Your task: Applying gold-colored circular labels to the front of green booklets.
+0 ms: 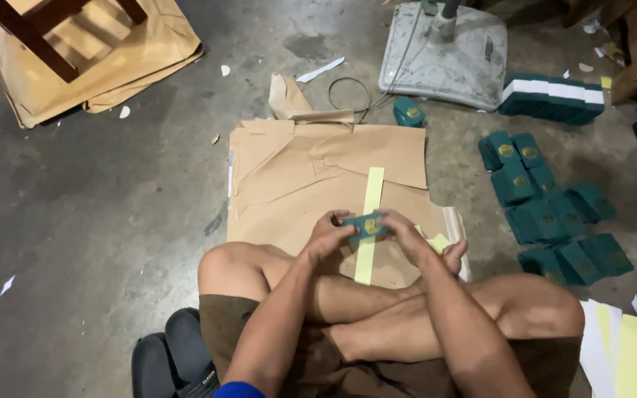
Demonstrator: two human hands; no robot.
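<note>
On a grey concrete floor (112, 191), your left hand (326, 237) and right hand (407, 234) pinch a small dark-green booklet (365, 225); keep it centred over the pale yellow paper strip (369, 221).

Held betw. both hands at centre: small dark-green packet (366, 225) w/ round gold label. Similar green packets (547, 214) heaped at 3 o'clock; white-banded green stack (552, 97) at 1 o'clock.
</note>
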